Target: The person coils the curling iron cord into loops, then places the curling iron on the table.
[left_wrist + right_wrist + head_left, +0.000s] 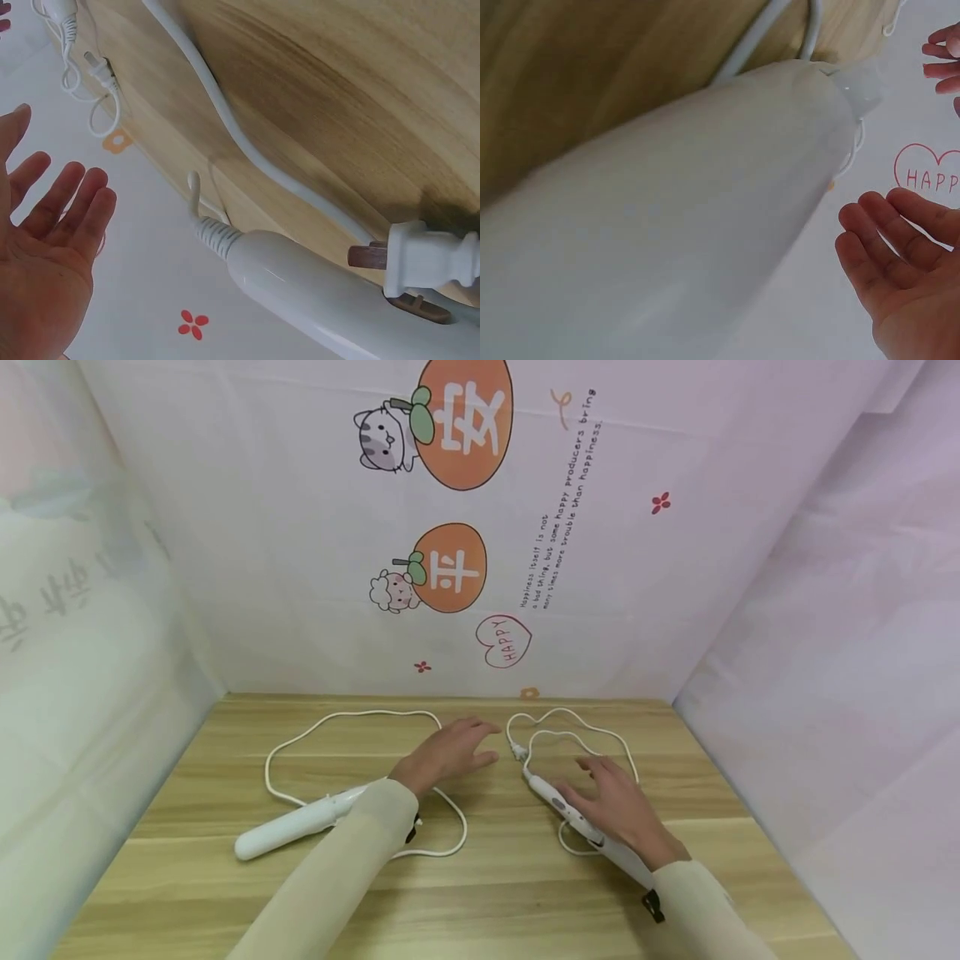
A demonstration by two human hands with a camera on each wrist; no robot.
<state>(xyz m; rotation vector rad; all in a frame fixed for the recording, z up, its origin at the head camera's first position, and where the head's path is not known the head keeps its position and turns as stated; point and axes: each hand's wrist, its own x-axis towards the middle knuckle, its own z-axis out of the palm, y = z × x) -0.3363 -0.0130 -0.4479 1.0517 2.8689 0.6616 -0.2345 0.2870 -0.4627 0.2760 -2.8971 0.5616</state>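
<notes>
Loopy cords kinda sprawl toward the tabletop's back edge by two smooth white wands, both hands loosely spread.

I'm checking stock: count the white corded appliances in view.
2: the left appliance, partly hidden by the left sleeve; the right appliance, partly hidden by the right hand. No third shows.
</notes>
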